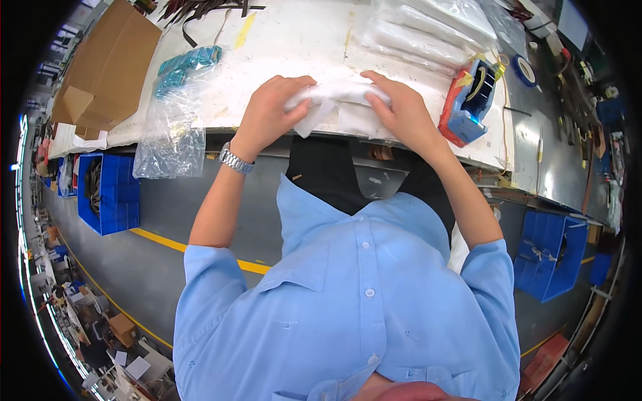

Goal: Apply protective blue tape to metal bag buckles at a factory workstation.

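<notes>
A roll of thin white wrapping (334,92) lies across the front edge of the white table, with loose flaps hanging toward me. My left hand (275,103) grips its left end, thumb on the near side and fingers over the top. Around its right end my right hand (400,107) is curled in the same way. Whatever the wrapping may hold inside is hidden. To the right of my right hand stands a red and blue tape dispenser (468,100). Left of my left hand lies a clear plastic bag (175,134) with a teal bundle (187,67) at its top.
Stacked clear plastic packs (428,30) lie at the back right of the table (281,47). An open cardboard box (110,63) stands at the left. Blue bins (110,194) sit on the floor at both sides. A blue tape roll (524,71) rests on the metal surface at right.
</notes>
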